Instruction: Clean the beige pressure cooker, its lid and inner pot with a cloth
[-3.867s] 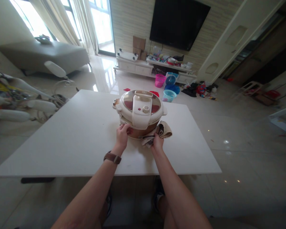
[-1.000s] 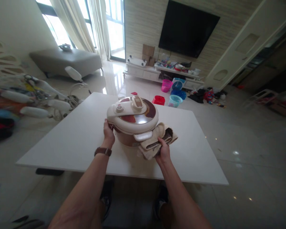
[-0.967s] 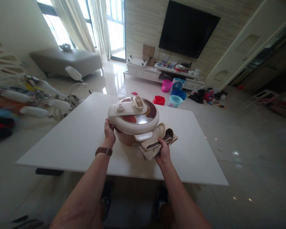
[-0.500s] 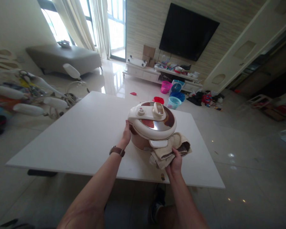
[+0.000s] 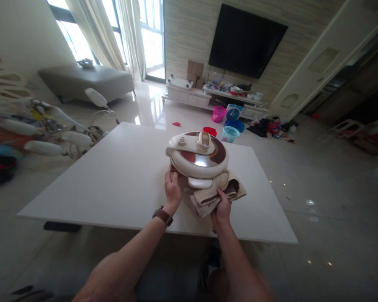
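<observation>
A cream and brown electric pressure cooker (image 5: 193, 167) stands upright on the white table (image 5: 113, 176), its lid in place. My left hand (image 5: 172, 191), wearing a brown-strapped watch, grips the cooker's left front side just below the lid rim. Its fingers point upward and the thumb sits apart from them; the fingertips are partly hidden. A bunched beige cloth (image 5: 209, 197) with a dark inner side is held in my right hand (image 5: 223, 207), thumb on top. That cloth lies against the cooker's lower right front, below the white side handle (image 5: 200, 183).
Behind the table, a pink basket (image 5: 219, 114), a light blue basket (image 5: 230, 134) and a red container (image 5: 209, 131) are on the floor. A low cabinet (image 5: 185, 97) carries many small items. White-armed equipment (image 5: 44, 147) stands left of the table.
The cooker has moved slightly left and turned a little. My left hand has shifted from its left edge toward its front. My right hand and the cloth have also moved left.
</observation>
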Motion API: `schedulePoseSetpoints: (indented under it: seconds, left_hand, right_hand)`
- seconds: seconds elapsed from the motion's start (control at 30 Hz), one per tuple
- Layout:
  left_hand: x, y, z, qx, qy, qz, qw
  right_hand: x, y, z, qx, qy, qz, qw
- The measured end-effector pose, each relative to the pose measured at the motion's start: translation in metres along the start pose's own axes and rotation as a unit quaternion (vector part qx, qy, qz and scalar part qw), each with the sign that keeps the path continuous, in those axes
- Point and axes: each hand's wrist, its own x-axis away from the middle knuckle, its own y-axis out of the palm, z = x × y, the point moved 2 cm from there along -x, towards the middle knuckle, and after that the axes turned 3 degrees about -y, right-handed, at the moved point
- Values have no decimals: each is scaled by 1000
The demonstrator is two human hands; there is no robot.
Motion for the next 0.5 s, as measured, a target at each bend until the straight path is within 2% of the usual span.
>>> schedulePoseSetpoints:
  seconds: [0.17,0.3,0.37,0.43,0.5]
  left_hand:
    - [-16,-4,12,2,-15,-6,1000]
    - [-20,-13,26,-25,-38,63,997]
    - [-18,-17,31,-21,-60,76,995]
    - [-12,-19,37,11,-89,43,995]
    - [-2,-17,42,42,-126,-38,990]
  right_hand:
    - [-7,8,-16,25,-44,3,999]
    - [-15,0,-44,20,-96,47,994]
    - [-17,-9,-60,6,-97,34,995]
    - [-18,-18,-73,10,-86,-10,996]
    - [-13,-26,-79,25,-64,-46,997]
